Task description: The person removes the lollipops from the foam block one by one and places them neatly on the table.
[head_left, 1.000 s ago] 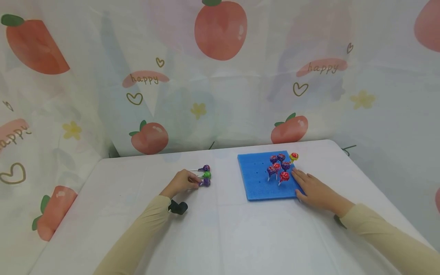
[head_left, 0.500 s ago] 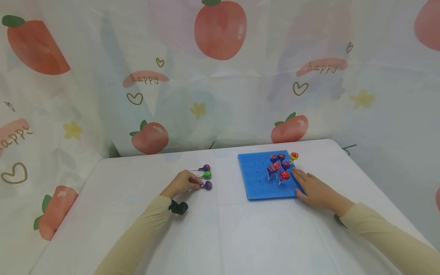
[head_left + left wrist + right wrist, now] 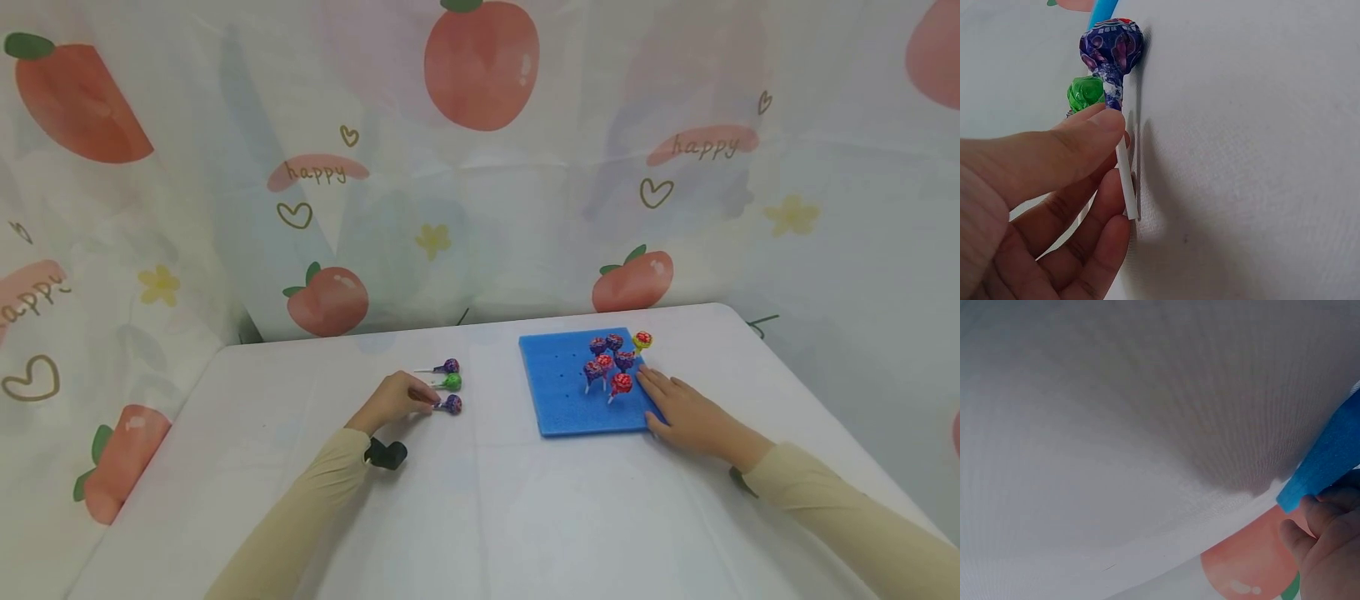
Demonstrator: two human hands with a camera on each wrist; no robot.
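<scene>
My left hand (image 3: pixel 396 400) pinches the white stick of a purple lollipop (image 3: pixel 452 404) between thumb and fingers, low over the white table (image 3: pixel 480 500). The left wrist view shows that purple lollipop (image 3: pixel 1112 53) on its stick with a green lollipop (image 3: pixel 1088 94) just behind it. On the table lie the green lollipop (image 3: pixel 451 382) and another purple lollipop (image 3: pixel 448 366). My right hand (image 3: pixel 686 417) lies flat on the right edge of a blue foam board (image 3: pixel 558 400), where several red, purple and yellow lollipops (image 3: pixel 613 367) stand upright. The board's blue corner (image 3: pixel 1325 462) shows beside my right fingers (image 3: pixel 1325 544).
A peach-print curtain (image 3: pixel 480 167) hangs behind and left of the table. The left half of the foam board has bare small holes (image 3: pixel 557 367). A black wrist strap (image 3: pixel 386 452) sits at my left cuff.
My left hand took the nearest purple lollipop by its stick and drew it slightly right and toward me, away from the green one. My right hand stayed on the board.
</scene>
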